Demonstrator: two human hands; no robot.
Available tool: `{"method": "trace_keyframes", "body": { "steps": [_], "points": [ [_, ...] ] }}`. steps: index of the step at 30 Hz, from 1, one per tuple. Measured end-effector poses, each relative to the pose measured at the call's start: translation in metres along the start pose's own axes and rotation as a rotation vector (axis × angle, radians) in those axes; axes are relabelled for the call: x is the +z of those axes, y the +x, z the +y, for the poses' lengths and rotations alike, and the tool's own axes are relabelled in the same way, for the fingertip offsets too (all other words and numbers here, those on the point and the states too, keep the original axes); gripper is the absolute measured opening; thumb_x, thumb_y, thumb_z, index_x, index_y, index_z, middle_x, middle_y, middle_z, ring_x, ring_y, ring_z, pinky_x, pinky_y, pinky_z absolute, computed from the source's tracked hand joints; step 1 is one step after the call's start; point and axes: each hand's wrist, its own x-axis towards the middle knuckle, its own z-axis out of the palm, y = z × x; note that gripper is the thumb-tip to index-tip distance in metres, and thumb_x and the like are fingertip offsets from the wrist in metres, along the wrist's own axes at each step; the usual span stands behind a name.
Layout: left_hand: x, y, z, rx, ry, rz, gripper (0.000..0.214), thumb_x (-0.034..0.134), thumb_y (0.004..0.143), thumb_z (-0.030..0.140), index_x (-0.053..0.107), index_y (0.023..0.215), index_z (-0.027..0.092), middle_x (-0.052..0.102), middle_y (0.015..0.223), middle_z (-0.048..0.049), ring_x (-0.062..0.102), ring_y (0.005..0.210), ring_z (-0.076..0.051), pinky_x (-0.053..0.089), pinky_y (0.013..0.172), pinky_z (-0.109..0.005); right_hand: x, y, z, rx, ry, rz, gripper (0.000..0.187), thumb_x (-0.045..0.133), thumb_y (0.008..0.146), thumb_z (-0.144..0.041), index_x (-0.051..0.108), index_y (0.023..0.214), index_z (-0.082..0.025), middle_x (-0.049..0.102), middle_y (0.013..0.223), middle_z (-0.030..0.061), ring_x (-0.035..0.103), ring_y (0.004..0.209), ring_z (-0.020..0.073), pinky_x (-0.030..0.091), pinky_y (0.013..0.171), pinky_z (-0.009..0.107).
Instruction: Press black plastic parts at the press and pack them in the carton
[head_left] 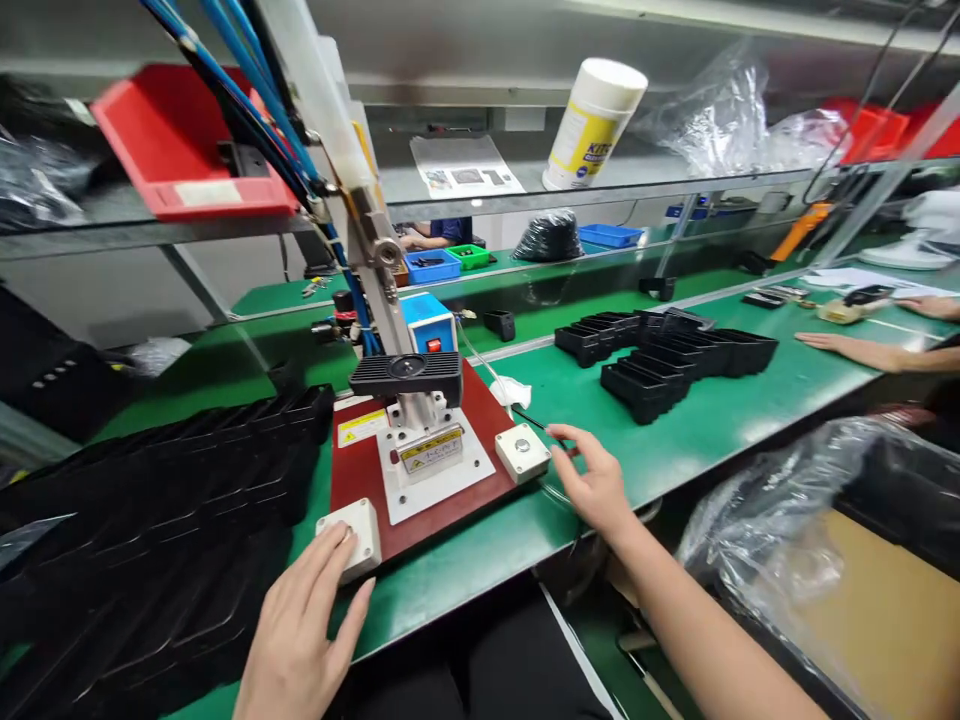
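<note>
My left hand (304, 610) rests with spread fingers on a white button box (364, 535) at the front left corner of a dark red base plate (442, 515). Beside the right white button box (523, 452) is my right hand (592, 480), fingers loosely bent and apart. A thin black rod or cable (529, 418) runs up to its fingertips; whether they touch it is unclear. Between the hands stands a bench press (382, 270) with blue air hoses. A black ribbed part with a round centre (409, 372) sits at the press's fixture, above a white plate (405, 505).
Black plastic trays (187, 520) stand in rows at left; more black housings (675, 360) lie at right on the green bench (510, 530). A blue box (431, 325) is behind the press. A co-worker's hand (847, 350) rests at far right. A plastic-lined carton (870, 590) stands lower right.
</note>
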Motion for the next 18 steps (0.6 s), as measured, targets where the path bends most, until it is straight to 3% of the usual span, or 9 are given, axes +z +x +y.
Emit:
{"method": "trace_keyframes", "body": {
  "steps": [4,11,15,18],
  "points": [
    [0.003,0.007,0.005,0.043,0.033,0.087,0.067,0.057,0.085,0.028,0.031,0.147,0.031,0.066,0.116,-0.0117,0.064,0.103,-0.032,0.051,0.084,-0.052,0.011,-0.002,-0.035,-0.293,-0.258,-0.137,0.028,0.046,0.093,-0.02,0.055,0.12,-0.02,0.066,0.11,0.0104,0.057,0.105,0.027,0.046,0.083,0.043],
    [0.004,0.02,0.014,-0.061,0.101,0.108,0.066,0.057,0.085,0.038,0.033,0.146,0.03,0.068,0.108,-0.0137,0.065,0.095,-0.035,0.043,0.095,-0.059,0.012,0.013,-0.052,-0.364,-0.543,-0.361,0.012,0.052,0.093,-0.028,0.058,0.095,-0.018,0.065,0.093,0.0116,0.054,0.102,0.0293,0.039,0.082,0.042],
    [0.004,0.018,0.016,-0.1,0.057,0.109,0.065,0.057,0.085,0.037,0.035,0.145,0.03,0.067,0.112,-0.0141,0.063,0.103,-0.036,0.041,0.097,-0.061,0.013,0.021,-0.051,-0.321,-0.411,-0.364,0.014,0.051,0.094,-0.03,0.058,0.097,-0.018,0.066,0.094,0.0092,0.057,0.099,0.0266,0.039,0.082,0.04],
    [0.013,-0.006,0.024,-0.106,0.037,0.174,0.066,0.061,0.083,0.028,0.036,0.144,0.03,0.066,0.113,-0.0157,0.059,0.11,-0.038,0.043,0.094,-0.061,0.004,0.024,-0.031,-0.171,-0.179,-0.33,0.019,0.048,0.094,-0.035,0.06,0.101,-0.021,0.067,0.1,0.0068,0.059,0.097,0.0226,0.044,0.083,0.037]
  ]
}}
